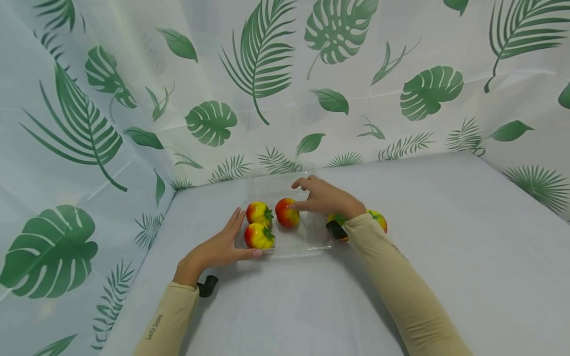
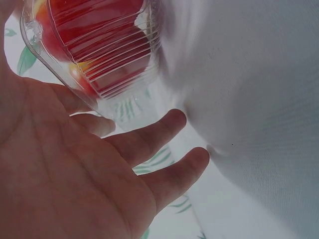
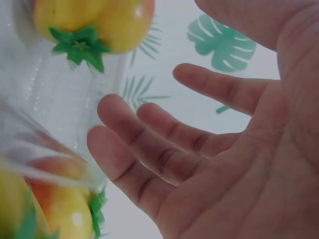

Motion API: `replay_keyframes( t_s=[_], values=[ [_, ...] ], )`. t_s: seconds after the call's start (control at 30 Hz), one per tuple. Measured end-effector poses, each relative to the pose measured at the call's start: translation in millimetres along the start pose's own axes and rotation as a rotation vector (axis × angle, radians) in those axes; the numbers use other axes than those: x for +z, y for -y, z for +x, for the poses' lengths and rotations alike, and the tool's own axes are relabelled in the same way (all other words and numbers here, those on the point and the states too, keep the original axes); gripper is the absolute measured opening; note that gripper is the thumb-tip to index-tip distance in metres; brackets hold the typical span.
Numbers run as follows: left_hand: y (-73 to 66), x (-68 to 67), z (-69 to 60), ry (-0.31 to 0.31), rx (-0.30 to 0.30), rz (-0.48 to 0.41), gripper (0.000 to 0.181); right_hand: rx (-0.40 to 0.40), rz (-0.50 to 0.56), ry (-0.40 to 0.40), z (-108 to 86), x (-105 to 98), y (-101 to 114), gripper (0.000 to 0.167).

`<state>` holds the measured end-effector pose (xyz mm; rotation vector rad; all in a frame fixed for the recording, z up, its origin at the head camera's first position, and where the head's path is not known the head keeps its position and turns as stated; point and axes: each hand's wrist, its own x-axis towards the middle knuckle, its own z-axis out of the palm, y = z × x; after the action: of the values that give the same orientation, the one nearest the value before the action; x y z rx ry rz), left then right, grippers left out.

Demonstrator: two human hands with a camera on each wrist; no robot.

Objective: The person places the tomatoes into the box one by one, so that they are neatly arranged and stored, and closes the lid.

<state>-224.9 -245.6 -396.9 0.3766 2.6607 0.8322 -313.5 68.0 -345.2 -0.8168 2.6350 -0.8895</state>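
Observation:
A clear plastic box with its lid folded back holds three red-and-yellow tomatoes with green leafy tops. Two of them, an upper tomato and a lower tomato, sit along its left side. My left hand rests against that side, thumb along the front edge; in the left wrist view its fingers are extended beside the ribbed wall. Over the box, my right hand hovers with loosely bent fingers, its thumb by the third tomato. The right wrist view shows nothing between its fingers.
More tomatoes lie on the white table right of the box, partly hidden by my right wrist. The raised clear lid stands towards the back. A leaf-print curtain borders the table behind and at the sides.

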Motion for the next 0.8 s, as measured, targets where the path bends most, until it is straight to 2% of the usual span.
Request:
replay_keyframes(
  t_s=[0.3,0.5,0.8],
  values=[
    [-1.6,0.8,-0.4,0.004,-0.001,-0.013,0.127,0.009,0.02,-0.022,-7.9,-11,-6,0.061],
    [0.6,0.3,0.3,0.006,0.006,-0.024,0.127,-0.013,-0.003,-0.048,-13.5,-19,-9,0.064],
    [-0.1,0.8,-0.6,0.008,0.003,-0.015,0.127,-0.006,0.017,-0.07,-29.7,-29,-17,0.07]
  ],
)
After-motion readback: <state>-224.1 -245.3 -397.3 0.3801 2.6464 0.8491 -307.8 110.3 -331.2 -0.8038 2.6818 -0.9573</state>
